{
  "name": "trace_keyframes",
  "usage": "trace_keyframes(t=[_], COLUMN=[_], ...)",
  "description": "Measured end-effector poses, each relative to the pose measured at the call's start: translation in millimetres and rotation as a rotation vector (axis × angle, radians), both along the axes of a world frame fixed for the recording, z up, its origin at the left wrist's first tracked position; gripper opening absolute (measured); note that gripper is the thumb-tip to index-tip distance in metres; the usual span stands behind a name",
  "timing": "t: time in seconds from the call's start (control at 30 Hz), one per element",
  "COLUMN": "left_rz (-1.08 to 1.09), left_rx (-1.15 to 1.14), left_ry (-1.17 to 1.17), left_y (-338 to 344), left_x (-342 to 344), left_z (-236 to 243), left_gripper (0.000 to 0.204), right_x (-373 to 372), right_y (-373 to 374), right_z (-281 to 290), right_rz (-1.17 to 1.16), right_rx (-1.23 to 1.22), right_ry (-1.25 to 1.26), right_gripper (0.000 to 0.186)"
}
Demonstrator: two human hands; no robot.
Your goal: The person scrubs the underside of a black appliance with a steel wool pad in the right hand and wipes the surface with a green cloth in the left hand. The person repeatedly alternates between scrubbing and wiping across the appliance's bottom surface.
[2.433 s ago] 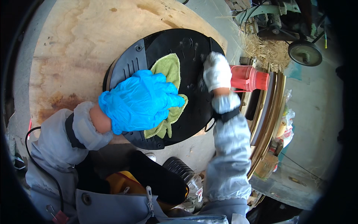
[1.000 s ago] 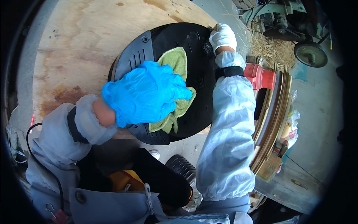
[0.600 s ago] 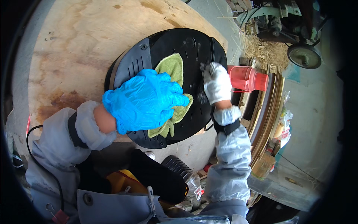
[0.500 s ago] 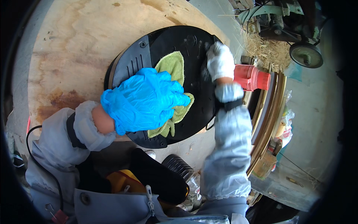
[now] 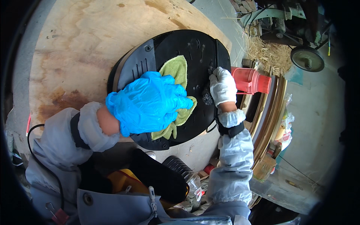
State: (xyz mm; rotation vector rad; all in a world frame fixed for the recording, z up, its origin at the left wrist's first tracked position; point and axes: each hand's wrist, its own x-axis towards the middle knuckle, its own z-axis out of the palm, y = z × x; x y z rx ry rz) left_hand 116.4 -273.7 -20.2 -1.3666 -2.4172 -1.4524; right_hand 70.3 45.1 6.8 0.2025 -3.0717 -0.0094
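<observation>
An oval black plastic appliance lies on a plywood board, with grey vented panels at its ends. My left hand, in a blue disposable glove, is closed over a green cloth and presses it onto the appliance; the fingertips are bunched on the cloth. At the appliance's right side my right hand, in a white glove, has its fingers curled round a dark wiry steel wool scourer. The scourer touches the black surface, and part of it is hidden under the fingers.
The stained plywood board extends to the left. Just right of the appliance is a red plastic container. Beyond stand long wooden strips, straw and a wheeled machine. A clear plastic bottle lies below, near my legs.
My right hand has slid down toward me along the appliance's right side with the scourer. The left hand stays on the cloth, almost unmoved; the whole view has shifted slightly.
</observation>
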Motion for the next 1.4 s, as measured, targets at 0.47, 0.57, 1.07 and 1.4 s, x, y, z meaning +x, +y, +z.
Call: trace_keyframes(t=[0.47,0.57,1.07,1.4], left_rz=[0.006,0.005,0.019,-0.002], left_rx=[0.013,0.006,-0.030,-0.042], left_ry=[0.017,0.016,0.056,0.015], left_y=[0.7,1.6,2.9,4.3], left_x=[1.5,1.3,0.4,3.8], left_z=[4.5,3.1,2.2,2.3], left_gripper=[0.046,0.046,0.044,0.039], right_x=[-89.7,-50.2,-75.4,-53.9], right_y=[-36.0,-19.7,-94.4,-128.7], right_z=[-17.3,-17.9,-14.4,-13.3], right_rz=[0.035,0.219,0.515,0.654], right_rx=[-0.151,-0.244,-0.396,-0.410], right_ry=[0.067,-0.030,-0.139,-0.055], right_gripper=[0.011,0.012,0.014,0.008])
